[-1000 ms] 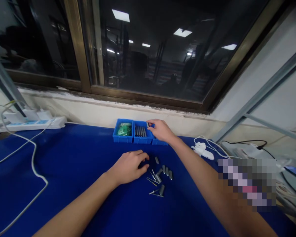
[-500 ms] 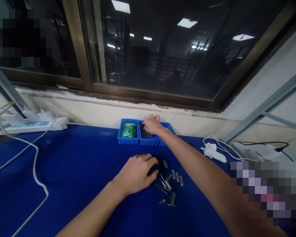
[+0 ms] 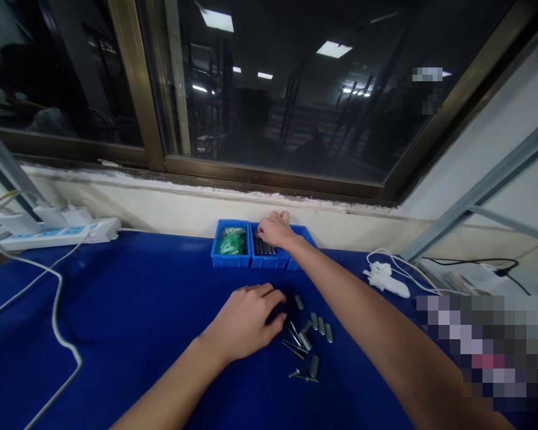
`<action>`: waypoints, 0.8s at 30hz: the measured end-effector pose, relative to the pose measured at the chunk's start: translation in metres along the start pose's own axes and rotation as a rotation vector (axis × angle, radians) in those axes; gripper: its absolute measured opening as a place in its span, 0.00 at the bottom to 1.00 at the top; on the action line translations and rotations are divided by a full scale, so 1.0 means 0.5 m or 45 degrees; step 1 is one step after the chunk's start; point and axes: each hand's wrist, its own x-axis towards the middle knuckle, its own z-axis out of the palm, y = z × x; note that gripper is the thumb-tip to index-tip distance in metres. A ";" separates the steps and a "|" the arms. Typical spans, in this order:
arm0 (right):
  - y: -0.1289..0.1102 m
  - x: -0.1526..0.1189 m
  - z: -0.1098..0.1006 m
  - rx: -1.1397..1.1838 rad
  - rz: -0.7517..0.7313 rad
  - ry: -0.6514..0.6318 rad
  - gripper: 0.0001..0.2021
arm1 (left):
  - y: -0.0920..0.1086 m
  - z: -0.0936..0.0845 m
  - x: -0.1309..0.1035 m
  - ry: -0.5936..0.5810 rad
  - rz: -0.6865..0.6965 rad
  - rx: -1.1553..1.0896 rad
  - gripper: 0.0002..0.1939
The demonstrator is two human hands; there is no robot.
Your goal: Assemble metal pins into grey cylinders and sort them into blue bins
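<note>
Dark bars [image 3: 266, 249] lie in the middle bin [image 3: 269, 261], loose bars [image 3: 321, 326] outside; my left hand [image 3: 250, 318] is half-open — right hand [image 3: 275, 230], I cannot tell.

A: colours on the bench?
B: tabletop [image 3: 138, 298] deep blue, plain. bins [image 3: 231, 261] brighter blue.
A: bin contents?
B: packets [image 3: 233, 243] green, left bin. bars [image 3: 266, 248] dark grey, middle bin.
A: loose stuff?
B: metal pieces [image 3: 314, 365] grey, pins [image 3: 311, 379] silvery.
A: surroundings?
B: power strip [image 3: 87, 233] white, light-blue socket panels [image 3: 75, 230]. window frame [image 3: 137, 77] bronze-brown. wall [image 3: 179, 210] off-white.
</note>
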 end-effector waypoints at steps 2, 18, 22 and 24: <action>0.000 0.002 0.003 0.008 -0.001 0.006 0.12 | 0.001 0.000 0.000 -0.004 0.004 0.005 0.11; 0.015 -0.300 -0.026 0.453 0.203 0.225 0.13 | -0.006 -0.001 0.000 -0.030 -0.014 0.122 0.13; 0.013 -0.377 0.021 0.358 0.216 0.025 0.14 | -0.008 -0.002 0.001 -0.043 -0.027 0.118 0.13; 0.015 -0.386 0.042 0.309 0.154 -0.015 0.16 | -0.011 -0.002 0.001 -0.028 -0.013 0.108 0.13</action>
